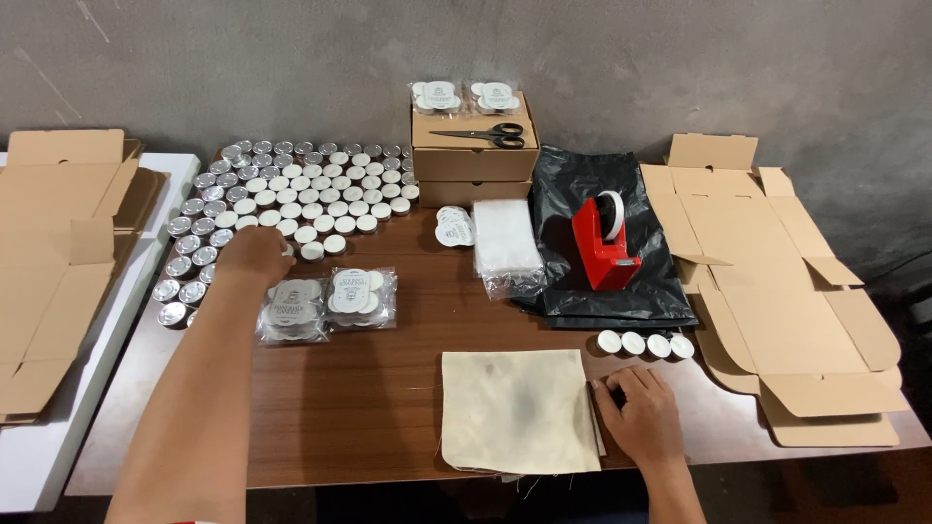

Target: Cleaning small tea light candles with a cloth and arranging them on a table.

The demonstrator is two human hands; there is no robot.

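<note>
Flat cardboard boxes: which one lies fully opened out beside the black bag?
The unfolded box at the table's right edge, flaps spread flat. The ones on the left lie stacked, away from the black bag.

I saw two clear plastic packets of candles (327,303) lying side by side on the brown table, each with a round white label facing up. Two more clear packets (466,97) sat on top of the closed cardboard boxes (474,163) stacked at the back by the wall. A loose stack of round white labels (454,226) lay just in front of those boxes, with a pile of clear plastic bags (506,240) beside it. Flattened brown cartons lay at the right (777,291) and at the left (58,262).
</note>
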